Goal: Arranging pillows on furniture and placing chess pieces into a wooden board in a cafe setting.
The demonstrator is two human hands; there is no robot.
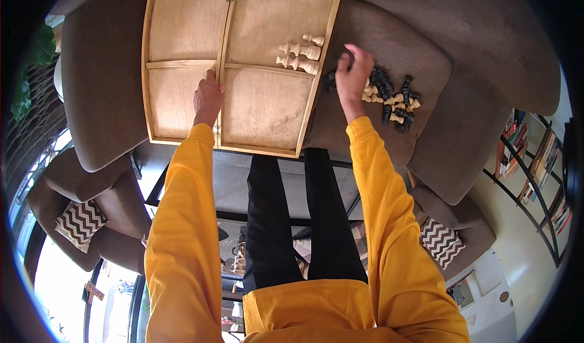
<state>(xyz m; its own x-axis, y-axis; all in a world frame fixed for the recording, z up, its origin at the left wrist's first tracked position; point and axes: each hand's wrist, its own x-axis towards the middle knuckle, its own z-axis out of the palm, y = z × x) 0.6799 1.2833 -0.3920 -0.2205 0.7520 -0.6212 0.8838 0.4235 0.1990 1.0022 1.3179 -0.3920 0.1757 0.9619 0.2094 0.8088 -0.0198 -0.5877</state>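
An unfolded wooden chess box (267,109) lies with its compartments facing up. My left hand (208,98) grips its middle divider, fingers closed over the wood between two hinges. Three light wooden chess pieces lie on their sides in the right half, by the outer wall: a large one (297,64), another (304,51) and a smaller one (313,40). Right of the box my right hand (355,75) hovers with thumb and fingers apart, and no piece shows in it. Just beyond it sits a mixed pile of black and light chess pieces (395,100), partly hidden by the hand.
The box and the pile rest on a brown sofa (420,51). Brown armchairs with zigzag cushions (442,242) stand on both sides. At the right is a bookshelf (529,166); a plant (39,48) shows at the far left. My legs are before the sofa.
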